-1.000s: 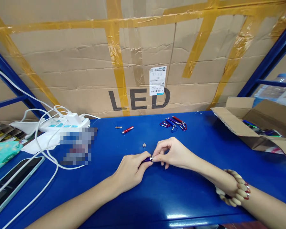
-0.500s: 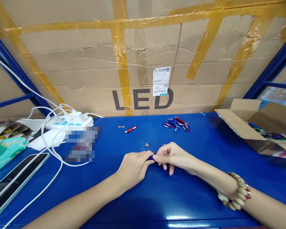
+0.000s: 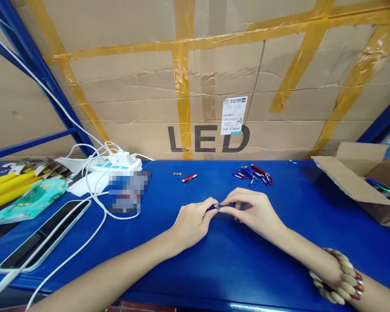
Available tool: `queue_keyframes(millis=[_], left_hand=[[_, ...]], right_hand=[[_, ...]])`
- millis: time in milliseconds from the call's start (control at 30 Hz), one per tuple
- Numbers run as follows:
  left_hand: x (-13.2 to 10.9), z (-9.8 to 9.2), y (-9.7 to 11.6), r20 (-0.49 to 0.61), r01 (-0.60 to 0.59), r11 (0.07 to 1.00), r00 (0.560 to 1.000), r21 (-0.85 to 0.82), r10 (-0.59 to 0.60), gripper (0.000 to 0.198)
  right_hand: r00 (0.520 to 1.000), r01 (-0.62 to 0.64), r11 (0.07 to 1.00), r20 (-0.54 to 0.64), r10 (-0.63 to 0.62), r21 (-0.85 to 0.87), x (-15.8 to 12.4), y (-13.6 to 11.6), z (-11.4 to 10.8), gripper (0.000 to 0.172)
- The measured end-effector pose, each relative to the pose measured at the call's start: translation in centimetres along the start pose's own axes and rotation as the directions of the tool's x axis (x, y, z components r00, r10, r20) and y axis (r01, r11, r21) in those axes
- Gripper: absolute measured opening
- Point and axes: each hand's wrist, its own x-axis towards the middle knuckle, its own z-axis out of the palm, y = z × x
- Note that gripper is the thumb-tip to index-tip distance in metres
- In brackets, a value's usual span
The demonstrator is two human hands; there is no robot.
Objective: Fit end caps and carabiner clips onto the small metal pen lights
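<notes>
Well, tube point(image 3: 212, 207): purple, just above the desk point(image 3: 263, 268), between the two hands.
Silver end point(image 3: 217, 206): points right and slightly away from the person; the tube's long axis runs mostly sideways, a little aslant.
Left hand point(image 3: 193, 221): thumb and forefinger pinch the tube, covering its other end; the remaining fingers are hidden.
Right hand point(image 3: 258, 212): thumb and forefinger pinch the silver end; the rest curl behind, partly out of sight. Whether a small piece sits between the tips, I cannot tell.
Discs point(image 3: 177, 174): three in a row, too small to make out, just left of the red tube point(image 3: 189, 178).
Clip lights point(image 3: 253, 173): bunched beyond the right hand, overlapping.
Box point(image 3: 339, 173): open, cut off at the right edge, contents hard to tell.
Phone point(image 3: 45, 236): far left, crossed by a white cable.
Pixelated patch point(image 3: 130, 193): beside the power strip point(image 3: 134, 165), unreadable.
Label point(image 3: 234, 115): covers part of the printed D.
</notes>
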Motion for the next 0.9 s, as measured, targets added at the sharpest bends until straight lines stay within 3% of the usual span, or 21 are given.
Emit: queue_keyframes(millis=[100, 200, 467, 733, 900], left_hand=[[0.0, 0.1, -0.1, 0.006, -0.019, 1.0, 1.0, -0.018, 0.019, 0.019], [0.1, 0.2, -0.3, 0.016, -0.051, 0.998, 0.999, -0.04, 0.052, 0.019], [0.6, 0.2, -1.0, 0.07, -0.173, 0.98, 0.981, -0.098, 0.18, 0.014], [0.6, -0.2, -1.1, 0.09, -0.195, 0.973, 0.974, -0.127, 0.207, 0.018], [0.5, -0.2, -1.3, 0.087, -0.235, 0.959, 0.964, -0.157, 0.251, 0.019]], right_hand=[[0.985, 0.173, 0.981, 0.011, -0.172, -0.093, -0.1, 0.2, -0.2, 0.025], [0.973, 0.23, 0.965, 0.031, -0.228, -0.127, -0.2, 0.5, -0.2, 0.024], [0.979, 0.2, 0.975, 0.062, -0.195, -0.098, -0.1, 1.1, -0.2, 0.032], [0.986, 0.16, 0.982, 0.073, -0.153, -0.096, 0.2, 1.1, -0.4, 0.036], [0.93, 0.301, 0.933, 0.278, -0.242, -0.197, -0.2, 0.8, -0.7, 0.034]])
